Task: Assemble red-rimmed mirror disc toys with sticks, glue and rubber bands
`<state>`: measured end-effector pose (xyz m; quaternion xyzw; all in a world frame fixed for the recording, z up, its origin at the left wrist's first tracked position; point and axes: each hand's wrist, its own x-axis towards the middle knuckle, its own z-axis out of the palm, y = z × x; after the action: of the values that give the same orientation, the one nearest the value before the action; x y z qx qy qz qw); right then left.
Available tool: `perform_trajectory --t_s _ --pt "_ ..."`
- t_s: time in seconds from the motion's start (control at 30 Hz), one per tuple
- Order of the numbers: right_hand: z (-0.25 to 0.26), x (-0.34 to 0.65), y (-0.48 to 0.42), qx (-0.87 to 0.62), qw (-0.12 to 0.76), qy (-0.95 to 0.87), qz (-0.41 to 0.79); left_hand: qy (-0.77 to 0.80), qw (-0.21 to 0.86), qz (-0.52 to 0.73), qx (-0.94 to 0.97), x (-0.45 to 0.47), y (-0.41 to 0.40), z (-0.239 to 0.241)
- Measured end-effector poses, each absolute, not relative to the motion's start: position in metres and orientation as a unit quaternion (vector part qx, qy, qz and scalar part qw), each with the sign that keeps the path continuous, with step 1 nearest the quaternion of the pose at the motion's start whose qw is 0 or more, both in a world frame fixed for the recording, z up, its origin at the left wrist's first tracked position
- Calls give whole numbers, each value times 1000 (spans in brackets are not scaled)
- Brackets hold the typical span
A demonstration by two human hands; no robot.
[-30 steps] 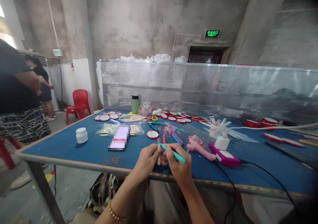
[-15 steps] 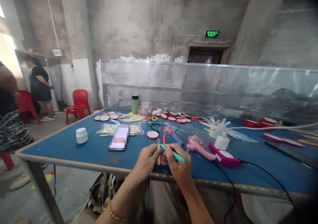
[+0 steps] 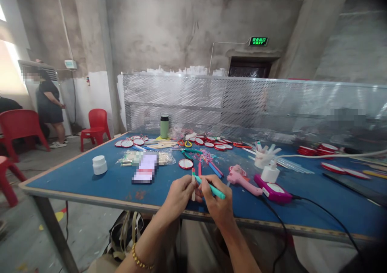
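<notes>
My left hand (image 3: 179,195) pinches a small wooden stick (image 3: 193,181) upright near the front edge of the blue table (image 3: 90,180); the stick has red and green bands at its top. My right hand (image 3: 218,202) grips a teal marker (image 3: 211,187) with its tip against the stick. Both hands hover close together just above the table top. More markers (image 3: 211,166) lie right behind them.
A pink glue gun (image 3: 242,178), a magenta device (image 3: 273,190) with a black cable, a white jar (image 3: 99,165), a bag of wooden sticks (image 3: 165,157), a green flask (image 3: 164,126) and several red-rimmed discs (image 3: 211,142) lie about. Red chairs (image 3: 96,128) and a standing person (image 3: 48,103) are at left.
My hands, stick and marker have stayed almost still. A person in dark clothes who stood close at the left has walked out of view, uncovering red chairs.
</notes>
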<state>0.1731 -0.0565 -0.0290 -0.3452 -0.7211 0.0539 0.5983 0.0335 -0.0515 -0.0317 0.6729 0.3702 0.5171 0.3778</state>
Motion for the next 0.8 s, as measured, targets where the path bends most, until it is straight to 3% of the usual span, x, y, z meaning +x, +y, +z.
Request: perform_trajectory --t_s 0.8 --pt "-29 173 -56 -338 594 -728 59 379 360 511 683 33 -52 -31"
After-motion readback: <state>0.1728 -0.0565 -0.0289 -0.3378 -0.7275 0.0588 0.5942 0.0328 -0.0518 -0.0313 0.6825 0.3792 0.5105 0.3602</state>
